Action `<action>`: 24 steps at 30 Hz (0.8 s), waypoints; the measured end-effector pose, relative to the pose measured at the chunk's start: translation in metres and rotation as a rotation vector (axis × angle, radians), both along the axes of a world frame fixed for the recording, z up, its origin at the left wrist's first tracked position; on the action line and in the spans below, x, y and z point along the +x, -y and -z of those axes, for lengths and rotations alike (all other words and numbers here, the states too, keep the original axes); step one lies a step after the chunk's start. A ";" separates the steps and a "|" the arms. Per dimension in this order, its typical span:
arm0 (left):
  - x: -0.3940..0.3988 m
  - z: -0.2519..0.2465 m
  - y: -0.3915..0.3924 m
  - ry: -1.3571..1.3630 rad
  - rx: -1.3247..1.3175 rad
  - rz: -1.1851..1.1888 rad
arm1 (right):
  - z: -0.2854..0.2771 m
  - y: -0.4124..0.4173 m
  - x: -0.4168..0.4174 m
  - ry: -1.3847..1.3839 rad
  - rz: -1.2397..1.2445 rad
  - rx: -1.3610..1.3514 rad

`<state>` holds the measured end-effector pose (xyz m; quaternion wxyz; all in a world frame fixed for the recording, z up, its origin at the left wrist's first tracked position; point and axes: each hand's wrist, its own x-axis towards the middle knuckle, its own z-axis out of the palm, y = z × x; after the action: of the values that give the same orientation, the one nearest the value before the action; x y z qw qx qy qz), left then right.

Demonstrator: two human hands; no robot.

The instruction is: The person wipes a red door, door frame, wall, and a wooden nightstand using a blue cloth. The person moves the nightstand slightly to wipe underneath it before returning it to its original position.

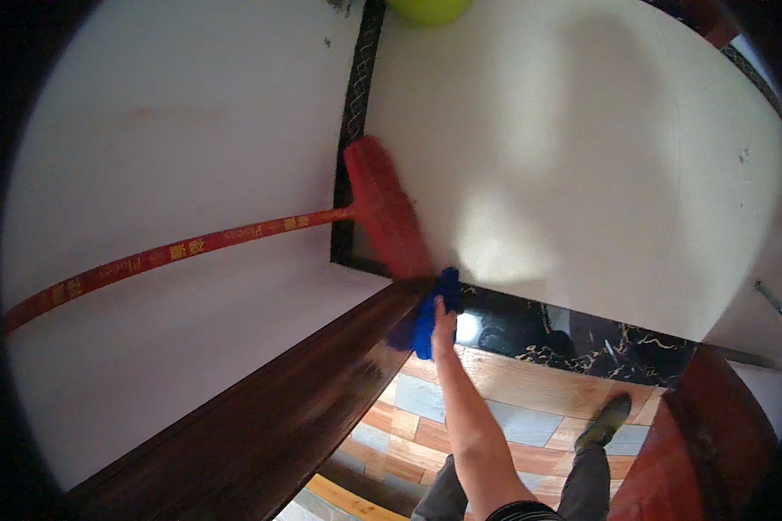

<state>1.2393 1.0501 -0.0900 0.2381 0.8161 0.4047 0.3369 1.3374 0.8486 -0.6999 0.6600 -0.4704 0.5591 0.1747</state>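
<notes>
My right hand (444, 331) grips a bunched blue cloth (425, 329), pressing it to the low end of a dark brown wooden door frame (254, 404). Part of the cloth is blurred. The bare forearm reaches up from the bottom of the view, out of a black sleeve. Just past the cloth, a broom with a red head (391, 208) stands in the corner, its red, printed handle (189, 247) running up along the white wall. My left hand is out of view.
A black marble threshold (573, 338) crosses the doorway beside the hand. Pale floor (599, 195) lies beyond it, with a yellow-green object (430, 8) at the far edge. Multicoloured wood-look tiles (515, 423) are underfoot. A reddish-brown wooden door panel (684, 449) stands at right.
</notes>
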 end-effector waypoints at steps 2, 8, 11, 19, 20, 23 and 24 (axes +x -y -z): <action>-0.013 -0.014 0.003 0.006 0.044 -0.031 | -0.008 -0.002 -0.004 -0.005 0.097 0.387; -0.018 -0.024 0.005 0.021 0.056 -0.048 | -0.013 -0.041 -0.052 0.045 0.481 0.698; -0.009 -0.026 0.002 0.042 0.028 -0.004 | -0.036 -0.046 -0.067 0.072 0.639 0.794; -0.019 -0.047 0.004 0.191 -0.010 -0.012 | -0.256 -0.075 -0.091 0.103 0.698 0.801; -0.020 -0.051 0.005 0.224 -0.011 -0.012 | -0.287 -0.074 -0.087 0.091 0.542 0.708; -0.033 -0.063 0.008 0.337 -0.020 -0.014 | -0.436 -0.047 -0.077 0.102 0.225 0.455; -0.030 -0.062 0.012 0.386 -0.028 0.011 | -0.471 -0.046 -0.079 0.180 0.126 0.375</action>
<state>1.2097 1.0378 -0.0284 0.3246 0.7351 0.3517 0.4802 1.2583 0.8945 -0.2293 0.7930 -0.3172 0.4837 0.1915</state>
